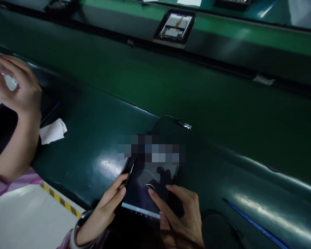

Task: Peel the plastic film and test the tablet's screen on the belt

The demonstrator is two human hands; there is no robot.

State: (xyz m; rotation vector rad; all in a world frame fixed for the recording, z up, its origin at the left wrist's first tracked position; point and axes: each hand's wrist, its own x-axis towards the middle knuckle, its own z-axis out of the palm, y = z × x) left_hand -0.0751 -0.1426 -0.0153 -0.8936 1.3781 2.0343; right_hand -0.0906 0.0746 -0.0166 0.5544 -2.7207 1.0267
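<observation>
A dark tablet [142,193] lies tilted in front of me, its screen lit along a pale bar near the bottom edge. My left hand [109,200] grips its left side, thumb on top, beside a slim dark strip with a bright glint; whether that strip is separate from the tablet I cannot tell. Over the screen, my right hand [181,211] has its fingers apart and holds nothing visible. One fingertip touches or hovers by a small curved light mark on the glass. The tablet's far end is hidden by a pixelated patch.
At left, another person's hand [20,83] is raised near a crumpled white paper [53,131]. A blue pen [256,223] lies at right. A thin cable [180,121] runs behind the tablet. An opened device [173,29] sits on the green line beyond.
</observation>
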